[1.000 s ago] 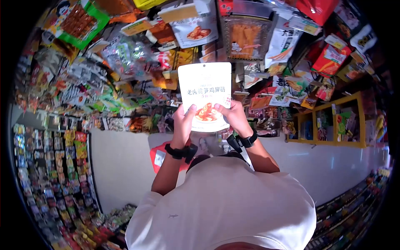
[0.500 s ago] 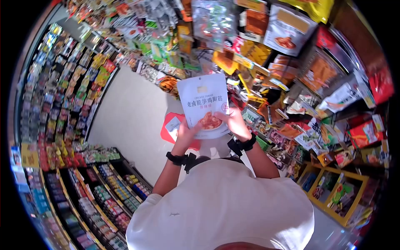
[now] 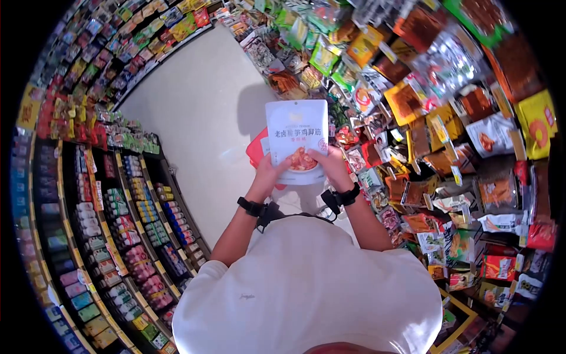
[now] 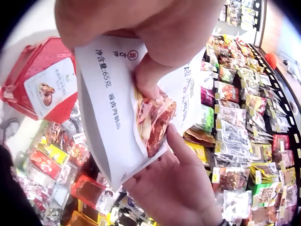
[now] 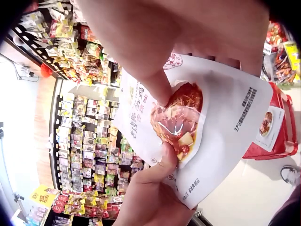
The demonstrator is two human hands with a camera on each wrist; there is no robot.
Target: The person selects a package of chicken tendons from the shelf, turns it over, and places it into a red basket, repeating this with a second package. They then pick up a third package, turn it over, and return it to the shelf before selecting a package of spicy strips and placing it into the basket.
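Both hands, left hand (image 3: 268,174) and right hand (image 3: 330,168), pinch the white plastic snack pouch with red food picture (image 3: 296,137) by its bottom corners, upper centre of frame. Looks light, floppy, slick film, so edges grip best.

A red shopping basket (image 3: 257,154) sits just below the grip; packed snack shelves (image 3: 424,118) rise beside it, drink shelves (image 3: 130,206) stand opposite.

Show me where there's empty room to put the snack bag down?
Bare floor runs between the left shelves and the snack racks on the right; both are crammed. The red basket holds one packet, with room beside it. Both hands grip the white pouch.
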